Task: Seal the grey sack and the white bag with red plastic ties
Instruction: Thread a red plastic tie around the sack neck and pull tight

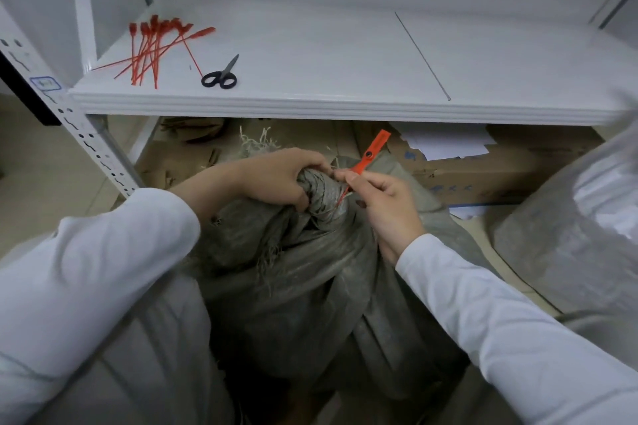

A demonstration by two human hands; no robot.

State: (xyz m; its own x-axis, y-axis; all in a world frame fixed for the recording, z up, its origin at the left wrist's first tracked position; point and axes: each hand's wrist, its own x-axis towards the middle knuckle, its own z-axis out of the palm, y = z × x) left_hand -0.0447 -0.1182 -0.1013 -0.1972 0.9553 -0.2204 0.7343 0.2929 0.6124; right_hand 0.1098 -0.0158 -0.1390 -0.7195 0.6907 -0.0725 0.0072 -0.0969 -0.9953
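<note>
The grey sack (310, 286) stands on the floor in front of me, its mouth twisted into a neck. My left hand (276, 179) is closed around that neck. My right hand (379, 203) pinches a red plastic tie (374, 147) at the neck; the tie's flat tag sticks up and to the right, its thin tail runs down beside the twisted cloth. The white bag (580, 228) stands at the right edge, partly out of view. A pile of several spare red ties (152, 48) lies on the shelf's left end.
Black-handled scissors (221, 74) lie on the white shelf (345, 103) beside the ties. Under the shelf sit a cardboard box (483, 169) with white papers (445, 143) and flattened cardboard. A perforated shelf post (86, 138) slants at the left.
</note>
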